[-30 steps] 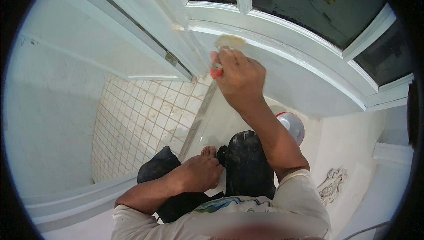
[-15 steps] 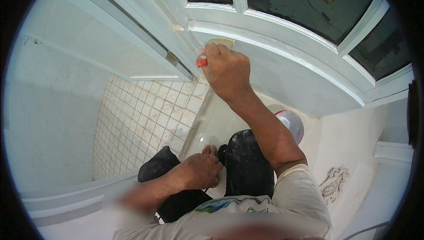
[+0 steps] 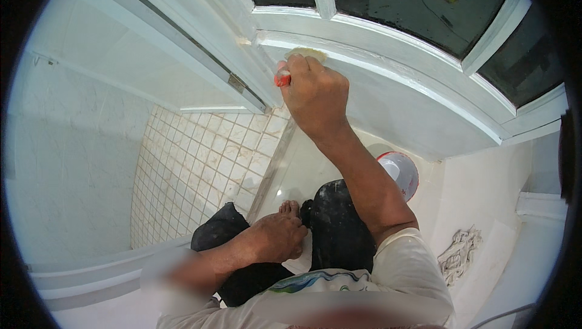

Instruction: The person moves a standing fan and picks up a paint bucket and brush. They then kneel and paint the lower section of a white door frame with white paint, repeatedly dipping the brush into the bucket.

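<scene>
We see the right hand closed around the red handle of what looks like a flat brush, though the knuckles hide much of it, its pale yellowish end at the white ledge moulding on the panel below the dark window panes. Down between the black trousers, we find the left hand near a bare foot, its fingers curled under so that we cannot tell whether they pinch anything. To the right we have a red-rimmed white bowl beside the right forearm, and a crumpled rag on the pale floor.
</scene>
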{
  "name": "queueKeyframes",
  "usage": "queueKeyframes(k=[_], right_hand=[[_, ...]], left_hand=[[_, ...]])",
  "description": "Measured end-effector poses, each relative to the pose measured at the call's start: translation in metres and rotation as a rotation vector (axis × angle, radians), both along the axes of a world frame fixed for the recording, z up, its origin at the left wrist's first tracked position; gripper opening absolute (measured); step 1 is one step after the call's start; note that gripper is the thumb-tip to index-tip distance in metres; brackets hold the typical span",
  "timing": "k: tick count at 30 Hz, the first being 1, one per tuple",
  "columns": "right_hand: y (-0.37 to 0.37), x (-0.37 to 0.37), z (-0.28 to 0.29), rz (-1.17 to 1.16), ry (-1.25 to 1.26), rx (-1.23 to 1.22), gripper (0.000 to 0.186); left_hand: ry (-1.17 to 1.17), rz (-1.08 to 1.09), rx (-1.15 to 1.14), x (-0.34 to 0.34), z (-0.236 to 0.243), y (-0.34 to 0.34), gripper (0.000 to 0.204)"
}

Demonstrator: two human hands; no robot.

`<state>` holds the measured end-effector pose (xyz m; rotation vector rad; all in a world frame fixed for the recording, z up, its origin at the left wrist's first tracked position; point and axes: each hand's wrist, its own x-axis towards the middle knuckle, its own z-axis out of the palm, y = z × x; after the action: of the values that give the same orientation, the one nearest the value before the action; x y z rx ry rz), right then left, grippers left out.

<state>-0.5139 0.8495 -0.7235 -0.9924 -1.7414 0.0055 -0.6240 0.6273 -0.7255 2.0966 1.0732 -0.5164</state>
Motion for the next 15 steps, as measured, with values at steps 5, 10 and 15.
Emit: queueKeyframes(k=[5,10,15], right_hand=[[0.01,-0.004,-0.005,0.025,0.021,-0.02,0.019],[0.01,0.008,-0.004,-0.041,0.041,-0.023,0.018],[-0.012,0.022,-0.001,-0.04,0.053,-0.036,0.018]], left_hand=[[0.021,0.015,-0.052,0.008,-0.003,0.008,0.045],[0.008,0.019,-0.032,0.006,-0.008,0.008,0.044],[0.025,-0.018,-0.03,0.006,-0.004,0.009,0.044]])
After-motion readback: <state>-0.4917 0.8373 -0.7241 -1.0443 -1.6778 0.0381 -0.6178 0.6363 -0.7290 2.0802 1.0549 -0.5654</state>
